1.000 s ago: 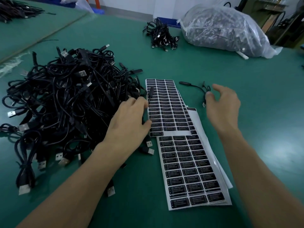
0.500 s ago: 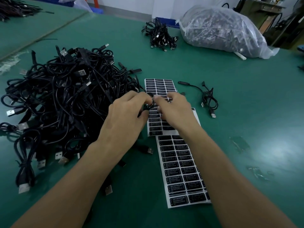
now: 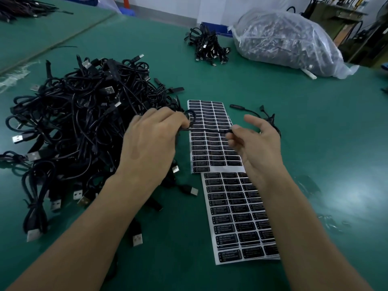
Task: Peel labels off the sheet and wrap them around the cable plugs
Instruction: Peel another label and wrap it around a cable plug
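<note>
Black cable (image 3: 207, 130) now runs taut between our two hands, straight across the upper part of the label sheet (image 3: 210, 110). Half a second ago both hands were bunched together over that sheet; they have since drawn apart.

Our left hand (image 3: 153, 141), at the sheet's left edge, is curled round the cable, and a small loop of it stands just beyond the fingertips. Our right hand (image 3: 260, 148), over the sheet's right edge, pinches the cable's other end between thumb and forefinger, its remaining fingers spread loose.

We judge that one cable has been pulled straight so that its plug end is ready for a label. We see no peeled label on either hand, so the peeling step seems not yet done.

Left of the sheet lies the big tangled pile of cables (image 3: 79, 114). Just right of the sheet a single loose cable (image 3: 252, 112) rests on the green bench (image 3: 304, 127).
</note>
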